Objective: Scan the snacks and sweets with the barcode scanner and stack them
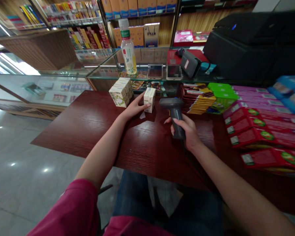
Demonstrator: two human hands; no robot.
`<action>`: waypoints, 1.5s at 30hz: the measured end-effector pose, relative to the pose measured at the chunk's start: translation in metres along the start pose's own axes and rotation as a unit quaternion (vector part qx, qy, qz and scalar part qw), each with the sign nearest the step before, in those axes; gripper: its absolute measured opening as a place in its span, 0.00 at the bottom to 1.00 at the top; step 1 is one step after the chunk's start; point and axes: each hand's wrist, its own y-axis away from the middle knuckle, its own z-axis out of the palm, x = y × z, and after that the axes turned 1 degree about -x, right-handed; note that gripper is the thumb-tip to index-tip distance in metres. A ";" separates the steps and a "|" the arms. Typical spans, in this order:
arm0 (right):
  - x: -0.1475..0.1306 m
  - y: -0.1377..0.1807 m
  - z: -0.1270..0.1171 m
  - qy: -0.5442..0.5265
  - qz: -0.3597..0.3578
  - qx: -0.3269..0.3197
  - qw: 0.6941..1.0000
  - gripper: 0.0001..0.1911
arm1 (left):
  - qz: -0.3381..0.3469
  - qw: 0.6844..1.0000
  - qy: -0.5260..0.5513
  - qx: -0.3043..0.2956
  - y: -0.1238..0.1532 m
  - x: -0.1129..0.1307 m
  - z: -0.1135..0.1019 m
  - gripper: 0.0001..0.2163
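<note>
My left hand (pixel 137 106) grips a small white carton (pixel 149 98) by its lower part, thumb in front and fingers behind. The carton stands on the dark red wooden desk (pixel 142 144), with a barcode low on its near side. To its left sits a block of similar white cartons (pixel 122 91) with a green leafy print. My right hand (pixel 185 129) is wrapped around the handle of a dark grey barcode scanner (pixel 175 113). The scanner's head points left, toward the carton, and the two are apart. A cable runs down from the handle.
Chocolate bars (pixel 195 100), green packs (pixel 222 95) and red boxes (pixel 263 131) are stacked at the right. A drink bottle (pixel 128 52) stands on the glass counter behind the desk, near a black payment device (pixel 190 62). A black machine (pixel 250 46) fills the back right.
</note>
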 end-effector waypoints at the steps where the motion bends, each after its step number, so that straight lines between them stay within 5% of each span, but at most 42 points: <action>1: -0.001 0.001 0.000 0.003 0.004 -0.006 1.000 0.16 | -0.014 0.999 0.027 -0.009 -0.002 0.000 0.001 0.34; 9: -0.004 0.009 0.006 0.034 0.009 -0.057 0.998 0.18 | -0.137 0.968 0.135 0.161 -0.008 0.004 0.015 0.24; 15: 0.012 0.009 0.003 0.084 -0.032 -0.046 0.995 0.21 | -0.150 0.960 0.130 0.196 -0.013 -0.001 0.013 0.23; 23: 0.014 0.008 0.001 0.108 -0.027 -0.028 0.993 0.22 | -0.122 0.966 0.152 0.168 -0.010 0.000 0.015 0.19; 29: -0.004 0.009 0.003 0.100 -0.053 0.020 0.993 0.18 | -0.055 0.990 0.131 -0.005 0.004 0.000 -0.004 0.19; 31: -0.007 0.007 -0.001 0.098 -0.071 0.043 0.992 0.18 | -0.051 0.992 0.114 -0.020 0.007 0.001 -0.009 0.20; 39: 0.001 -0.005 -0.019 0.110 -0.155 0.182 0.965 0.23 | 0.011 0.994 0.009 0.111 0.005 -0.005 0.020 0.33; 43: -0.002 -0.008 -0.036 0.125 -0.190 0.257 0.939 0.33 | -0.014 0.974 -0.095 0.206 0.005 -0.003 0.038 0.22; 45: -0.008 -0.004 -0.047 0.122 -0.178 0.230 0.949 0.36 | 0.005 0.969 -0.133 0.210 0.011 0.006 0.044 0.17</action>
